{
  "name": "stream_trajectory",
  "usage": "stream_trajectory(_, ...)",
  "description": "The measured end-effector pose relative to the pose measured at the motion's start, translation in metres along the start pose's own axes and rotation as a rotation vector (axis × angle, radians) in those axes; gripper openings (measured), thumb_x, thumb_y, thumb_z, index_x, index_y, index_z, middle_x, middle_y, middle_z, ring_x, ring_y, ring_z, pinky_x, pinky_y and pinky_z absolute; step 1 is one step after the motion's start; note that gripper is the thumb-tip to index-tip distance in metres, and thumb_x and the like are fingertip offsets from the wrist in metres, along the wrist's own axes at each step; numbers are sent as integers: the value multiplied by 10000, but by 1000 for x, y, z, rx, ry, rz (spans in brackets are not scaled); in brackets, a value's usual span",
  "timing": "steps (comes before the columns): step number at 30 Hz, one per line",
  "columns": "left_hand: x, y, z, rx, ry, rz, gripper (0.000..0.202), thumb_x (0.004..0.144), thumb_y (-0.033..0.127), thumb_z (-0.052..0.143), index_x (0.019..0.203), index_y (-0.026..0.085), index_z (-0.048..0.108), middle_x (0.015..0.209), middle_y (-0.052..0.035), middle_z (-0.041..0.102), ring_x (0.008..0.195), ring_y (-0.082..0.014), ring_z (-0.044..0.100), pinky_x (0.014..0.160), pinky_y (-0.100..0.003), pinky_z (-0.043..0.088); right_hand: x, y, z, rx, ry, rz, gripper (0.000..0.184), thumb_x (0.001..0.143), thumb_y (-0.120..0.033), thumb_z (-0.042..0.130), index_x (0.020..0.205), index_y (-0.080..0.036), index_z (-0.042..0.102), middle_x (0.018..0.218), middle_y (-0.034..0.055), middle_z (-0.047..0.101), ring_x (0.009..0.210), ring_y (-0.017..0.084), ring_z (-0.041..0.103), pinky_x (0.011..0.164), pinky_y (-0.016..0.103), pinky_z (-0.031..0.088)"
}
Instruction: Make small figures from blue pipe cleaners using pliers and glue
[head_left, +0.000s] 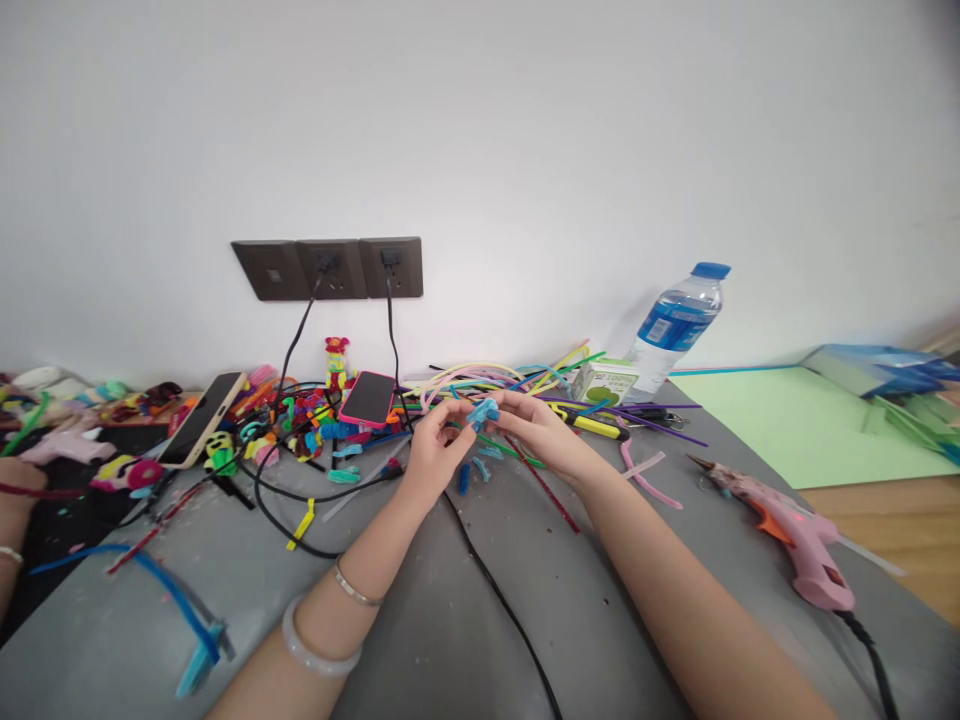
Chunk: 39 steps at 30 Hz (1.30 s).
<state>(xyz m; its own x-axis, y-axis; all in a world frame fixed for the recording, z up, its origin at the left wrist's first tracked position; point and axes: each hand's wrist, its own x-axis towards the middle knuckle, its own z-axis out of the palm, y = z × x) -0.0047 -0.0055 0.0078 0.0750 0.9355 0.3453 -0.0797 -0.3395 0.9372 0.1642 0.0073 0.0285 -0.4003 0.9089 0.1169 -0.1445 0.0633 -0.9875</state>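
Note:
Both my hands meet above the grey table point(525, 600), pinching one small light-blue fuzzy piece point(484, 412) between their fingertips. My left hand point(435, 450) grips it from the left with curled fingers; two bracelets sit on that forearm. My right hand point(536, 425) grips it from the right. Small blue scraps point(480, 468) lie on the table just under the hands. A spread of coloured pipe-cleaner stems point(510, 385) lies just beyond them.
A pink glue gun point(795, 535) lies at the right, its cable running off. Two phones point(367, 398) charge from wall sockets point(330, 268). A water bottle point(679, 325), a small green carton point(604, 382), a green sheet point(795, 420) and another person's hand point(19, 485) at the far left.

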Motion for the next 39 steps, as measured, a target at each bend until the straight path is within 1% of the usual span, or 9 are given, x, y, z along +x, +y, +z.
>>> stream_trajectory(5, 0, 0, -1, -3, -3, -3, 219, 748, 301, 711, 917, 175, 655, 937, -60, 664, 844, -175, 614, 716, -262, 505, -1, -3, 3, -2, 20, 16, 319, 750, -458, 753, 870, -184, 644, 843, 21, 624, 748, 146, 533, 700, 270, 418)
stream_trajectory(9, -1, 0, 0, -10, -2, -11, 222, 747, 303, 710, 917, 172, 651, 934, -58, 659, 838, -172, 608, 705, -258, 496, -1, -4, 3, 16, 30, 22, 321, 738, -449, 764, 890, -185, 661, 860, 25, 643, 762, 149, 555, 733, 281, 437)
stream_trajectory(15, -1, 0, 0, 37, 35, 7, 194, 735, 244, 708, 908, 170, 662, 952, -67, 679, 819, -169, 606, 638, -241, 474, -1, -6, 4, 17, 25, 16, 302, 751, -437, 758, 886, -183, 668, 857, 22, 635, 762, 144, 551, 751, 284, 436)
stream_trajectory(20, -1, 1, -1, 65, 44, 33, 180, 735, 222, 702, 906, 176, 669, 958, -66, 688, 826, -176, 617, 646, -251, 470, -1, -7, 6, 8, 18, 0, 305, 746, -454, 759, 865, -191, 663, 861, 24, 638, 768, 149, 548, 759, 290, 442)
stream_trajectory(27, -1, 3, -1, 81, 50, 45, 167, 723, 191, 685, 888, 177, 673, 943, -60, 693, 805, -171, 616, 609, -240, 456, -2, -6, 5, 5, 11, 4, 294, 765, -449, 743, 883, -193, 658, 864, 22, 633, 773, 150, 549, 754, 286, 437)
stream_trajectory(33, -1, 4, -2, 92, 55, 35, 169, 711, 185, 678, 879, 174, 674, 951, -62, 699, 812, -176, 617, 628, -251, 457, -2, -8, 6, 17, -1, 4, 300, 755, -451, 755, 860, -188, 655, 858, 19, 628, 777, 146, 550, 774, 289, 436)
stream_trajectory(39, -1, 4, -1, 99, 68, 28, 173, 692, 187, 683, 864, 173, 671, 939, -63, 699, 784, -172, 611, 614, -252, 449, -2, -8, 6, 4, -10, 2, 297, 767, -452, 746, 863, -187, 653, 847, 15, 629, 771, 146, 552, 772, 290, 430)
